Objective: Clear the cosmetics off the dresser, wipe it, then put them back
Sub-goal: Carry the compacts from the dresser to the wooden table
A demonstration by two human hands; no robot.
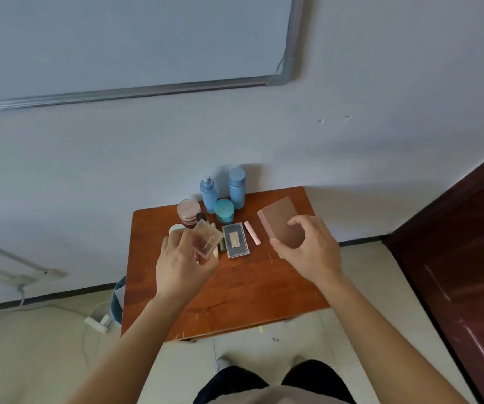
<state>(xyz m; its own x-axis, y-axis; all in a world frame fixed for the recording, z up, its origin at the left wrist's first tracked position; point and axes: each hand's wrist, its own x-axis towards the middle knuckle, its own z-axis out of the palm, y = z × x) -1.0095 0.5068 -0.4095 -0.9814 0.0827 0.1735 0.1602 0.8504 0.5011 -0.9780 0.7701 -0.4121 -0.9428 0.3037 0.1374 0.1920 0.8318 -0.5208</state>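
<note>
Left hand pinches compact, right hand far-pointing palette.

You can't read any text here. The script line on the clear pink compact in your left hand is too blurred, and so is the pale label on the grey palette.

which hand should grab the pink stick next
Right, probably. The right hand sits just beside the pink stick, while the left hand is beyond the grey palette. Both are full though: brown case right, clear compact left.
</note>
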